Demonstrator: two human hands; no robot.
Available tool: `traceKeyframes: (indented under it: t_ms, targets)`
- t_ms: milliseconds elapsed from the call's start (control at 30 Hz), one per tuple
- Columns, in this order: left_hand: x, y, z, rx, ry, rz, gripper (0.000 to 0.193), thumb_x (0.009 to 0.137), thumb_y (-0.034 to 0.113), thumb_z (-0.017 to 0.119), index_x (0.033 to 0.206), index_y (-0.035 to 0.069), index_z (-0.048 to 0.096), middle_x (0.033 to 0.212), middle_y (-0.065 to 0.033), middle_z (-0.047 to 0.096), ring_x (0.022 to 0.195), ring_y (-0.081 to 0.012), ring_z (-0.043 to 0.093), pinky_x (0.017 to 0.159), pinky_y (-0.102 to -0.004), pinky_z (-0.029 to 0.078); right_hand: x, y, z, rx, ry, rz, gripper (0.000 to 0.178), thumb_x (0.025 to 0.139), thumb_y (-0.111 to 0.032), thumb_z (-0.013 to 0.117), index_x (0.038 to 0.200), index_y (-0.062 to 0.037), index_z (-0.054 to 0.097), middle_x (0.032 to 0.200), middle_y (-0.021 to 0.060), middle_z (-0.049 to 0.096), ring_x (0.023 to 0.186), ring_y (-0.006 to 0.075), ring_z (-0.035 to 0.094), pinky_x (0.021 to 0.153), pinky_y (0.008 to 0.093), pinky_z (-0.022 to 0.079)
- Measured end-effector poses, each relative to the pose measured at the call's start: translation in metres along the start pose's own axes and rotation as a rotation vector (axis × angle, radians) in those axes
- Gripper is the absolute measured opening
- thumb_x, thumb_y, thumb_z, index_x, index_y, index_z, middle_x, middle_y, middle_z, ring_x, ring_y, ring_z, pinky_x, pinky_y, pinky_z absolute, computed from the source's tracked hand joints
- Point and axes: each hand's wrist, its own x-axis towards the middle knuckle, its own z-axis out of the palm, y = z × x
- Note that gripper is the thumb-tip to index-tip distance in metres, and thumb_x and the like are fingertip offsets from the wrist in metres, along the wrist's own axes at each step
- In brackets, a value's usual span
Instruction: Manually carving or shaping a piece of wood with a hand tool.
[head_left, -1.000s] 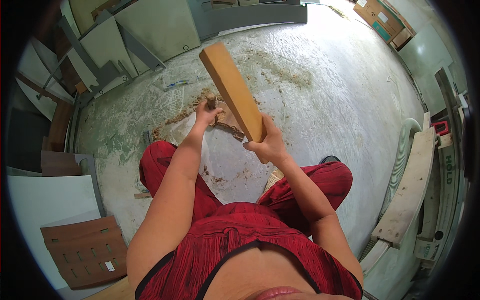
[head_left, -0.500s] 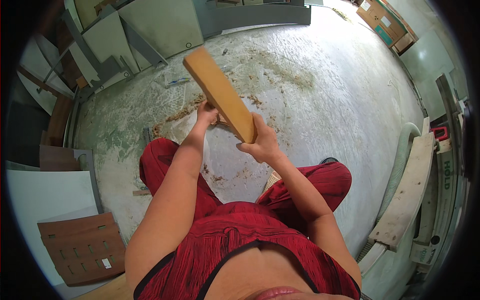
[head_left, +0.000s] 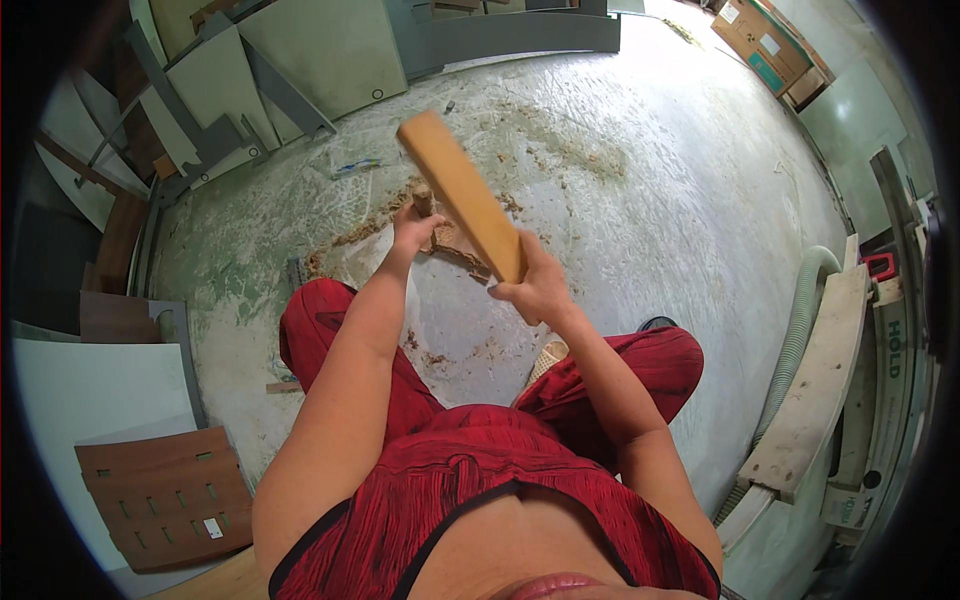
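Note:
My right hand (head_left: 537,288) is closed round the near end of a long, flat-sided yellow-brown wooden bar (head_left: 462,195). The bar slants up and away to the left, raised above the floor. Just left of it, my left hand (head_left: 412,228) grips a short wooden handle (head_left: 423,203) whose top end sticks up past the fingers. What the handle's lower end carries is hidden by the hand. Under and beside that hand lies a brown wooden piece (head_left: 455,245) with a rough, dark edge, partly covered by the bar.
Wood chips (head_left: 350,235) lie scattered on the worn concrete floor (head_left: 690,200). Grey and white panels (head_left: 330,50) lean along the back left. A slotted brown board (head_left: 165,490) is at the lower left. On the right stand a ribbed hose (head_left: 800,320) and a pale plank (head_left: 815,390).
The wooden bar has shifted to the right together with my right hand, and its far end is lower. The handle's top in my left hand and more of the brown piece now show.

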Motion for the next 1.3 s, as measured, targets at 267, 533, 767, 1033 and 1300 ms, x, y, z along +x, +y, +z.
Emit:
traceKeyframes:
  t_ms: [267, 533, 767, 1033, 1300]
  targets:
    - [-0.007, 0.008, -0.004, 0.031, 0.081, 0.05, 0.04, 0.062, 0.027, 0.081, 0.093, 0.006, 0.067, 0.09, -0.0126, 0.071, 0.087, -0.0296, 0.067, 0.08, -0.0385, 0.052, 0.003, 0.005, -0.016, 0.227, 0.073, 0.075, 0.08, 0.057, -0.017, 0.079, 0.129, -0.0031, 0.047, 0.108, 0.0097, 0.059, 0.098, 0.0197, 0.058, 0.087, 0.0334, 0.046]
    - [-0.005, 0.009, 0.005, 0.035, 0.057, 0.094, 0.039, 0.061, 0.029, 0.081, 0.088, 0.005, 0.068, 0.088, -0.0131, 0.071, 0.084, -0.0302, 0.068, 0.078, -0.0394, 0.053, -0.001, 0.0, 0.0, 0.221, 0.181, -0.192, 0.08, 0.058, -0.023, 0.078, 0.128, -0.0069, 0.044, 0.097, 0.0152, 0.065, 0.087, 0.0323, 0.066, 0.079, 0.0385, 0.051]
    - [-0.015, 0.003, 0.0, -0.033, 0.177, 0.425, 0.024, 0.081, 0.025, 0.065, 0.093, 0.004, 0.068, 0.087, -0.0167, 0.07, 0.086, -0.0301, 0.069, 0.074, -0.0386, 0.052, 0.009, 0.004, 0.014, -0.2, -0.205, 0.116, 0.079, 0.06, -0.028, 0.073, 0.127, -0.0063, 0.038, 0.096, 0.0211, 0.064, 0.089, 0.0427, 0.062, 0.078, 0.0465, 0.049]
    - [-0.009, 0.01, -0.015, -0.155, 0.131, -0.13, 0.033, 0.062, 0.029, 0.079, 0.083, 0.004, 0.071, 0.079, -0.0105, 0.072, 0.075, -0.0245, 0.07, 0.07, -0.0351, 0.053, 0.006, -0.027, 0.017, 0.155, 0.002, -0.111, 0.075, 0.058, -0.029, 0.077, 0.122, -0.0069, 0.044, 0.094, 0.0222, 0.064, 0.09, 0.0396, 0.063, 0.08, 0.0444, 0.049]
    - [-0.002, 0.001, 0.001, 0.055, 0.292, 0.371, 0.03, 0.07, 0.025, 0.075, 0.091, 0.004, 0.071, 0.089, -0.0126, 0.073, 0.084, -0.0241, 0.07, 0.074, -0.0335, 0.053, 0.018, -0.003, 0.023, -0.249, -0.228, 0.142, 0.072, 0.06, -0.027, 0.077, 0.121, -0.0082, 0.045, 0.096, 0.0222, 0.064, 0.088, 0.0384, 0.063, 0.078, 0.0427, 0.05]
